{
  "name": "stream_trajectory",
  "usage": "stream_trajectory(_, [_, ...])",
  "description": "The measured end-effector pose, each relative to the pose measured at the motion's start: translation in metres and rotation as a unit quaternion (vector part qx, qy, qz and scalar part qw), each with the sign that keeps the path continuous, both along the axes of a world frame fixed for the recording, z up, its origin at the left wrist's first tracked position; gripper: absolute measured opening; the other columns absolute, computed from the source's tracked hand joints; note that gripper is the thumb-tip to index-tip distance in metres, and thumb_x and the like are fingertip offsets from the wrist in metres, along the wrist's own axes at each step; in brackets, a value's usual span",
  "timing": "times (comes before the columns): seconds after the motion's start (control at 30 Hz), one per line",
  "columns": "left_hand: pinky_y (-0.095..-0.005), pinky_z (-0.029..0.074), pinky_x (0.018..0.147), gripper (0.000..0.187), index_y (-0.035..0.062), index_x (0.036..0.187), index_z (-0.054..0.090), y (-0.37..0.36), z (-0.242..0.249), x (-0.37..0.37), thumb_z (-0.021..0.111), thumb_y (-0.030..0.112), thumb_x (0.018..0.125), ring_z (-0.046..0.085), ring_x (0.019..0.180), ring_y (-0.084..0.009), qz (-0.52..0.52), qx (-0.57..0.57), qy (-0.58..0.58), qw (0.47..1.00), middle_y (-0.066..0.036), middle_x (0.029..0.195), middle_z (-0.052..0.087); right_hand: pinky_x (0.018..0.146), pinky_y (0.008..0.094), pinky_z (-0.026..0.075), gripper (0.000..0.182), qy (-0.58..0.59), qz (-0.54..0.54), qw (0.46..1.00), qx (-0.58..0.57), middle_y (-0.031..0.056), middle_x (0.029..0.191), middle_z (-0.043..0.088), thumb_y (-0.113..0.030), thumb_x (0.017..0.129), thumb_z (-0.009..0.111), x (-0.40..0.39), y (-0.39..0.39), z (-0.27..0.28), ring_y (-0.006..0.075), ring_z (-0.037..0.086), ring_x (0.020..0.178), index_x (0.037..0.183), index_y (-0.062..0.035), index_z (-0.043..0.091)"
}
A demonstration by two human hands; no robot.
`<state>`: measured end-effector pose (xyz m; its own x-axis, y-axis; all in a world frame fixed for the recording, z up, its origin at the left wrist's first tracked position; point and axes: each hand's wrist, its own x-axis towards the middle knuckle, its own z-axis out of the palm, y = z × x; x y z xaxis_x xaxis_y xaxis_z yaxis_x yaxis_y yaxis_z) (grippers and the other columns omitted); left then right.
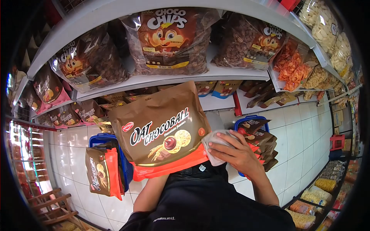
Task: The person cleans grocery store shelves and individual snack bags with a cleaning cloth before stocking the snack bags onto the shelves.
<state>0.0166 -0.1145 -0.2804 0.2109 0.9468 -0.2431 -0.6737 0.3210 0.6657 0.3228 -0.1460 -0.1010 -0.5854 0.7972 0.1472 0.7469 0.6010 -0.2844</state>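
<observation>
A large brown and red bag of Oat Chocoball (169, 127) is held up in front of my body, its printed front facing me. My left forearm (149, 192) reaches behind the bag and supports it; the fingers of that hand are hidden. With my right hand (235, 152) I press a folded greyish-white cloth (212, 144) against the bag's right edge, fingers closed over the cloth.
Blue baskets (102, 138) with similar bags (101, 171) stand on the tiled floor to both sides. Ahead, a shelf (227, 75) carries big Choco Chips bags (165, 42), with smaller pouches below. Snack packs (323, 184) line the right, and a wooden stool (52, 206) stands lower left.
</observation>
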Motion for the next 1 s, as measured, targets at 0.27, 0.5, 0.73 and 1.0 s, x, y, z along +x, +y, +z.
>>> stream_trajectory(0.27, [-0.0485,0.053,0.119,0.060,0.0081,0.165,0.044,-0.003,0.003,0.005,0.048,0.046,0.119,0.057,0.146,-0.0302,-0.006,0.003,-0.005,1.000,-0.016,0.166,0.052,0.132,0.0578,0.034,0.068,0.277,-0.165,0.940,-0.112,0.0126,0.150,0.069,0.017,0.080,0.054,0.007,0.000,0.001,0.0325,0.063,0.145,0.142,-0.0061,0.070])
stream_trajectory(0.5, [-0.0485,0.053,0.119,0.061,0.0080,0.166,0.044,-0.008,0.003,0.017,0.048,0.046,0.119,0.057,0.147,-0.0301,-0.022,0.006,-0.008,1.000,-0.016,0.166,0.052,0.131,0.0583,0.031,0.076,0.102,-0.116,0.988,-0.005,0.0194,0.164,0.057,0.011,0.084,0.060,-0.062,0.028,-0.008,0.0328,0.050,0.158,0.159,-0.0012,0.056])
stream_trajectory(0.73, [-0.0484,0.053,0.119,0.061,0.0080,0.166,0.044,-0.017,0.003,0.028,0.048,0.047,0.118,0.057,0.147,-0.0300,-0.039,0.006,-0.018,0.999,-0.016,0.166,0.052,0.133,0.0596,0.031,0.071,0.127,0.101,0.986,-0.047,0.0127,0.169,0.053,0.004,0.090,0.064,-0.128,0.013,-0.013,0.0283,0.044,0.162,0.160,-0.0047,0.057])
stream_trajectory(1.0, [-0.0484,0.053,0.119,0.062,0.0080,0.166,0.044,-0.014,0.005,0.023,0.048,0.047,0.118,0.057,0.147,-0.0299,-0.039,0.004,-0.018,0.999,-0.016,0.166,0.052,0.122,0.0503,0.048,0.050,0.392,0.191,0.842,-0.317,0.0100,0.142,0.072,0.003,0.095,0.065,-0.124,0.003,-0.009,0.0286,0.067,0.137,0.144,-0.0009,0.066])
